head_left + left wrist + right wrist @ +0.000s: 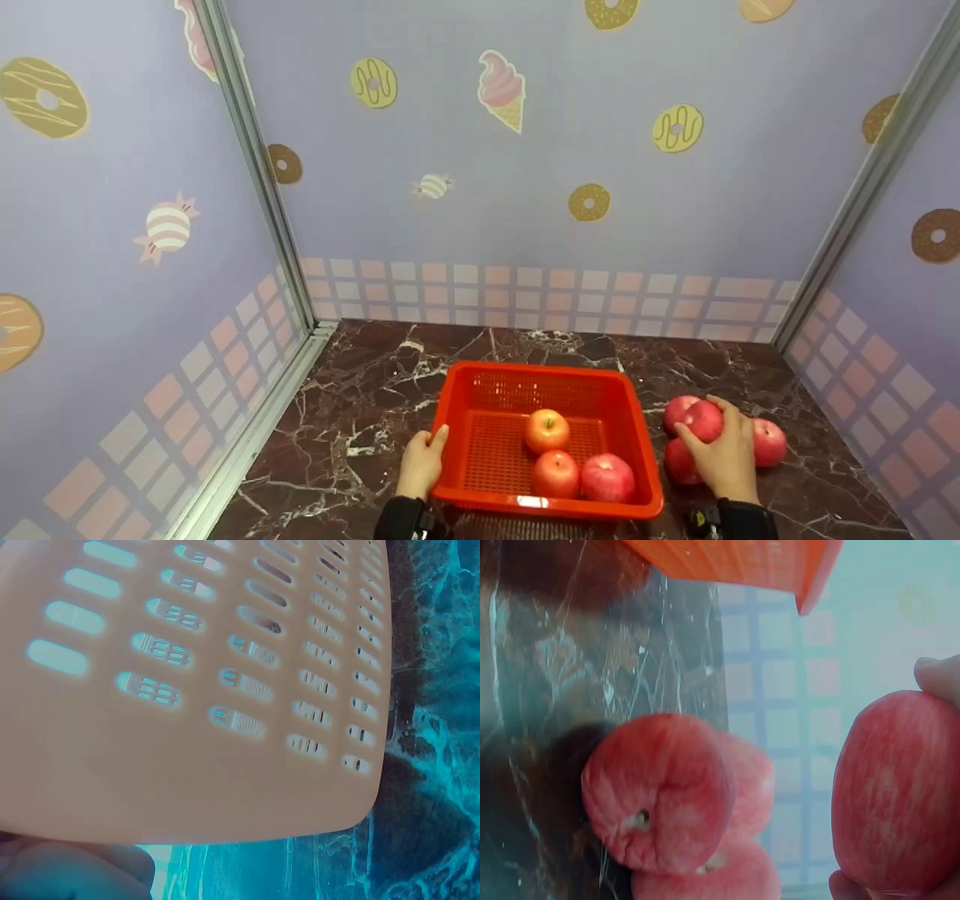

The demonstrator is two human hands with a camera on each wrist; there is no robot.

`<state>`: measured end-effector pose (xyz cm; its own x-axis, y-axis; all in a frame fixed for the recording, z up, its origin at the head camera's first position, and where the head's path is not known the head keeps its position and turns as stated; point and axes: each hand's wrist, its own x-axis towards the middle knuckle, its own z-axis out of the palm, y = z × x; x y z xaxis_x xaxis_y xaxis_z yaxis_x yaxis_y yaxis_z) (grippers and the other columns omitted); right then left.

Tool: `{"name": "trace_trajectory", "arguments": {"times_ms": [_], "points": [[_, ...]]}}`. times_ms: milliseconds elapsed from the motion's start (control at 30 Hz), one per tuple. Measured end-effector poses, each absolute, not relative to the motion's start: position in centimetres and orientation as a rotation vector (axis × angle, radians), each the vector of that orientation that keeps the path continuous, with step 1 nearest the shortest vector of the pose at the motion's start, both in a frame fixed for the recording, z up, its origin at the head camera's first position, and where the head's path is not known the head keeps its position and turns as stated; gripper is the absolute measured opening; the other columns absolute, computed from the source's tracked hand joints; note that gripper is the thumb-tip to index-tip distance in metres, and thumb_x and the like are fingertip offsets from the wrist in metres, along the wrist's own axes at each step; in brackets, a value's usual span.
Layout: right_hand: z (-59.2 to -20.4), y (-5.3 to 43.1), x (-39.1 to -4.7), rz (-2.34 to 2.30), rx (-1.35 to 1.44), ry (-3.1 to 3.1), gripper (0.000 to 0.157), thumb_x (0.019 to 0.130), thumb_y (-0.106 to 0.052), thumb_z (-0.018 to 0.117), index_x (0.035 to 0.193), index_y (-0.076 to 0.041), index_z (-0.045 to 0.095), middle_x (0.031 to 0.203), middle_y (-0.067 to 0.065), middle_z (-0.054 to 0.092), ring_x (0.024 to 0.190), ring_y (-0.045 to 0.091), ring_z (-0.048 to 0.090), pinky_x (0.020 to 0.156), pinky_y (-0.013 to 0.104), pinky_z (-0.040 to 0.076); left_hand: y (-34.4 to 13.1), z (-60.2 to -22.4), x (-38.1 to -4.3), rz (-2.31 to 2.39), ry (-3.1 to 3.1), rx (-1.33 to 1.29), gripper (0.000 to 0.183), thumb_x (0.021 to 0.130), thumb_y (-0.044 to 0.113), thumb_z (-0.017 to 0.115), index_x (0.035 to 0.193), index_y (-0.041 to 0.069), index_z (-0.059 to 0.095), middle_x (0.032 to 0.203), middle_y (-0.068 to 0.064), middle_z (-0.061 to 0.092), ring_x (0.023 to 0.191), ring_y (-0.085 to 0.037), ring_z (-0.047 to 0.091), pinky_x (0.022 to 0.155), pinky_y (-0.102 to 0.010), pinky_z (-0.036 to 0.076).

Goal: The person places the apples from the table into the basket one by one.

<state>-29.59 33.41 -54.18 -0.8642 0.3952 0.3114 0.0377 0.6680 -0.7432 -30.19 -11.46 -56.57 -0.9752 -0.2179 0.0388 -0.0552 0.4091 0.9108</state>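
A red plastic basket (pixel 517 505) with slotted walls stands on the dark marbled table, holding three apples: a yellowish-red one (pixel 547 431), an orange-red one (pixel 556 474) and a pinkish-red one (pixel 607 478). My left hand (pixel 421 461) grips its left rim, thumb on top. In the left wrist view the basket's outer wall (pixel 180 787) fills most of the picture, with part of a finger below. To the right of the basket, my right hand (pixel 724 454) holds a red apple (pixel 900 795) between thumb and fingers, raised over a group of other apples (pixel 660 791).
Around the right hand lie a rear apple (pixel 677 409), a front apple (pixel 681 463) and a right-hand apple (pixel 769 442). Patterned panels (pixel 480 225) enclose the table at the back and both sides, with metal posts (pixel 262 165) at the corners.
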Motion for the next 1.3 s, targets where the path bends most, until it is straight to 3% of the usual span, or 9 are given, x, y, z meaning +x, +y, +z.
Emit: {"name": "trace_trajectory", "arguments": {"times_ms": [700,1000,1300], "points": [[-53.8,28.9,-31.2,1.023,0.008,-2.424,0.070,0.080,-0.014,0.088,0.139,-0.005,0.052,0.133,0.031,0.045,0.124,0.046,0.044,0.099,0.064,0.043,-11.4,-56.8,-30.3,-1.604,-2.502,0.249,0.037,0.106,0.033,0.056,0.084,0.004,0.054,0.074,-0.004,0.050,0.071,-0.020,0.053,0.066,-0.035,0.046],[-53.2,28.5,-31.4,0.978,0.157,-2.479,0.067,0.081,-0.015,0.087,0.138,-0.004,0.053,0.132,0.028,0.047,0.124,0.045,0.046,0.104,0.064,0.042,-11.3,-56.7,-30.1,-1.646,-2.490,0.240,0.037,0.107,0.034,0.055,0.084,0.005,0.052,0.073,-0.002,0.046,0.069,-0.018,0.049,0.064,-0.032,0.043],[-51.9,28.7,-30.6,0.995,0.162,-2.449,0.068,0.080,-0.015,0.088,0.137,-0.004,0.054,0.132,0.028,0.049,0.120,0.043,0.048,0.099,0.062,0.044,-11.4,-56.5,-30.1,-1.627,-2.495,0.265,0.036,0.107,0.033,0.055,0.084,0.005,0.052,0.074,-0.003,0.047,0.071,-0.019,0.051,0.065,-0.033,0.043]]}}
